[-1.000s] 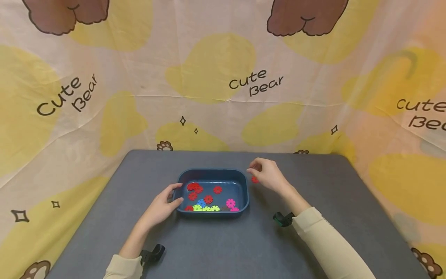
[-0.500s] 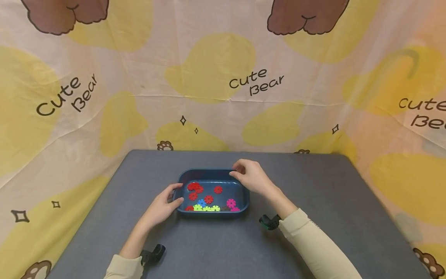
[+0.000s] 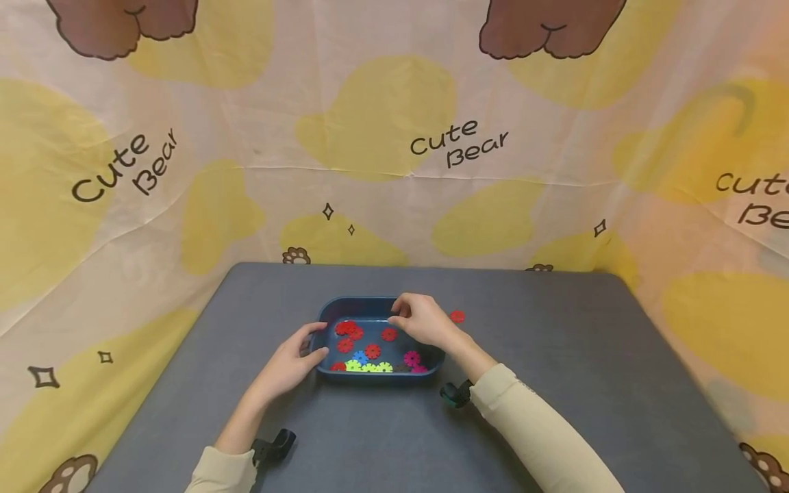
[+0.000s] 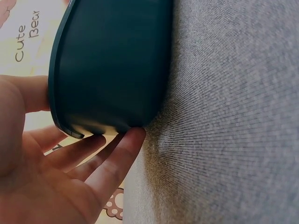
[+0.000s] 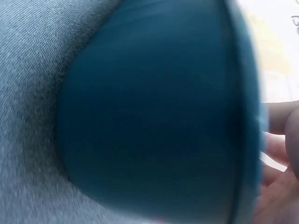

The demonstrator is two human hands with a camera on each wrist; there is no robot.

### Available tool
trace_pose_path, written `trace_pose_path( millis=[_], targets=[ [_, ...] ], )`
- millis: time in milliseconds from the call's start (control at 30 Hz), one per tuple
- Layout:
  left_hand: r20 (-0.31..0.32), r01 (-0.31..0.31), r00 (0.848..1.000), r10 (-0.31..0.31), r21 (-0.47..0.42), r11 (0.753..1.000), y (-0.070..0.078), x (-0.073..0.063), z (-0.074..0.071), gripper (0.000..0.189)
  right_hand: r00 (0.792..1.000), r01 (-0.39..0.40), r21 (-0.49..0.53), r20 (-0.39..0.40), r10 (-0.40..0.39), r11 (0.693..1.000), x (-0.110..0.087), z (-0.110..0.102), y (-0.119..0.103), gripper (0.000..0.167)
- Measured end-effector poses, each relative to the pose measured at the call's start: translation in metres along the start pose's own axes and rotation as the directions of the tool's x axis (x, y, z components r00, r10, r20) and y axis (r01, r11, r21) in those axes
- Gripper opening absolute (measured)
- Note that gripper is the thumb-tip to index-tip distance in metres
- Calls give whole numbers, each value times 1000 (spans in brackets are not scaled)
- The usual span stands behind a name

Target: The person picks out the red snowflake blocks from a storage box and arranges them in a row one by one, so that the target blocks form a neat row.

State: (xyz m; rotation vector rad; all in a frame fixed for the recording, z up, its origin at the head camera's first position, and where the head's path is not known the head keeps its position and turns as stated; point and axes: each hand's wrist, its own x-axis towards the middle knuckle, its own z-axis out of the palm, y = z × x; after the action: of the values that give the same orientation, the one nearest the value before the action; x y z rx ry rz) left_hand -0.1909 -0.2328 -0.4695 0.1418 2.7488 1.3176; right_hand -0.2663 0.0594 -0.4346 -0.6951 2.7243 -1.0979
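A dark blue plastic tub (image 3: pixel 379 378) sits on the table and holds several small notched plastic discs. Red discs (image 3: pixel 372 351) are at its left and middle, lime-green discs (image 3: pixel 368 368) by the near wall, with a blue disc (image 3: pixel 360 357) and a pink disc (image 3: pixel 411 358) beside them. My left hand (image 3: pixel 288 363) grips the tub's left end; in the left wrist view its fingers (image 4: pixel 117 161) lie along the outer wall. My right hand (image 3: pixel 422 322) reaches over the right side, thumb and index slightly apart and nothing visible between them. The tub partly hides those fingers in the right wrist view.
A single red disc (image 3: pixel 457 316) lies on the grey table (image 3: pixel 542 356), just right of the tub. Printed cloth (image 3: pixel 382 123) hangs behind and at both sides of the table. Each wrist wears a small black camera (image 3: pixel 275 446).
My right hand has moved left from beside the red disc on the table to over the tub, leaving that disc in view. My left hand stays on the tub.
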Motion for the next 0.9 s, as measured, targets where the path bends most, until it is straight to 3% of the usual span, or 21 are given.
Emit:
trace_pose_path(
  millis=[367,900],
  targets=[
    [-10,4,1000,-4,21,1000,0,0,3,54,995,-60,-48,80,63,997,14,21,4,30],
    [-13,-5,1000,6,12,1000,0,-3,1,54,995,-59,-165,76,72,985,18,40,10,26]
  ],
)
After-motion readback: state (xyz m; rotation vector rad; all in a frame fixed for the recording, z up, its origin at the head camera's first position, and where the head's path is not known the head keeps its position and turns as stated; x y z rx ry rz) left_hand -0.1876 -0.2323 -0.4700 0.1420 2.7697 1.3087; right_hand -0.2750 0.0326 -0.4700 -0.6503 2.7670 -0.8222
